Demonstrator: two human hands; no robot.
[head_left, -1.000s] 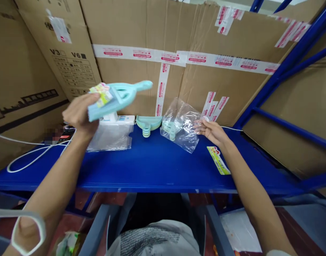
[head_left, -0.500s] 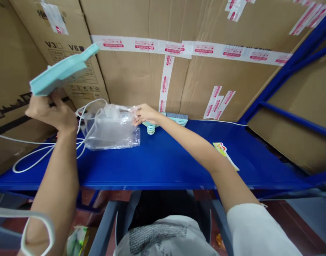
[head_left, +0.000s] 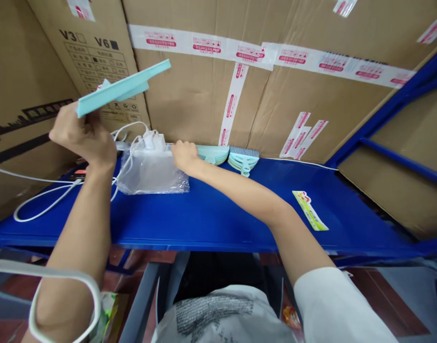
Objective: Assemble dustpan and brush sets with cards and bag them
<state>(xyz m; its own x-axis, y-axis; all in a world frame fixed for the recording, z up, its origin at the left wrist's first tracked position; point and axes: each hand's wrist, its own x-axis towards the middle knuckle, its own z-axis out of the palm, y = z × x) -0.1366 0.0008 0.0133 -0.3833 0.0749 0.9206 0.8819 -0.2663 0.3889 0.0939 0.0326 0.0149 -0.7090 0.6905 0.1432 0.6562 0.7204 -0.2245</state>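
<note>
My left hand point(head_left: 86, 136) is raised at the left, its fingers closed on a flat light-blue plastic piece point(head_left: 121, 89) that tilts up to the right. Lower down, my right hand point(head_left: 184, 155) is closed at the upper right edge of a stack of clear plastic bags point(head_left: 152, 174) on the blue table. Its fingertips are hidden, so what they pinch does not show clearly. Just right of that hand lie stacked light-blue dustpans point(head_left: 214, 154) and small light-blue brushes point(head_left: 244, 159) with grey bristles.
White cables point(head_left: 43, 214) and a white plug point(head_left: 154, 140) lie at the left of the blue table point(head_left: 221, 219). A yellow-green printed card point(head_left: 310, 210) is on the right. Cardboard point(head_left: 189, 95) stands behind, with a blue metal frame point(head_left: 386, 107) at the right.
The light-blue piece and my left hand have shifted right and look lower relative to the box. My right hand has moved slightly left along the bags, and its fingers are now curled in.
</note>
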